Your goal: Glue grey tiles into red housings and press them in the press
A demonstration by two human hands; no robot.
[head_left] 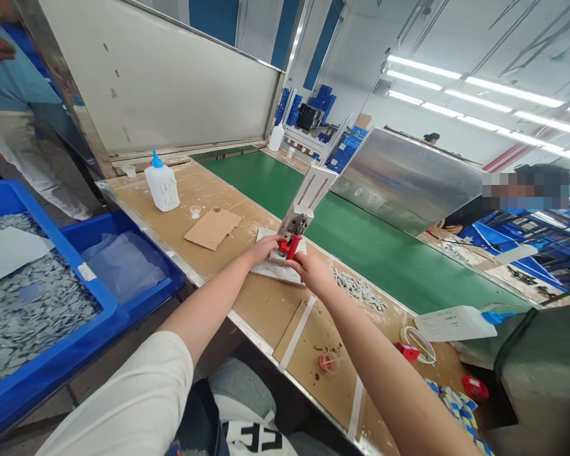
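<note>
Both at the small red part (291, 246) under the metal press head (308, 196), on the white plate (278, 265) at the tabletop (266, 304) edge. Left hand (265, 248) pinched on its near side, right hand (308, 269) closed against the other. Best kept square beneath the head, fingertips low and clear of the tool.

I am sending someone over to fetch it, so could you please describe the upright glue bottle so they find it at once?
Start at the cardboard-covered bench beside the green conveyor belt. Near its far end, left of the loose cardboard piece, stands the glue bottle. It is white with a blue nozzle and upright, whereas the other white bottle lies on its side at the right.
</note>
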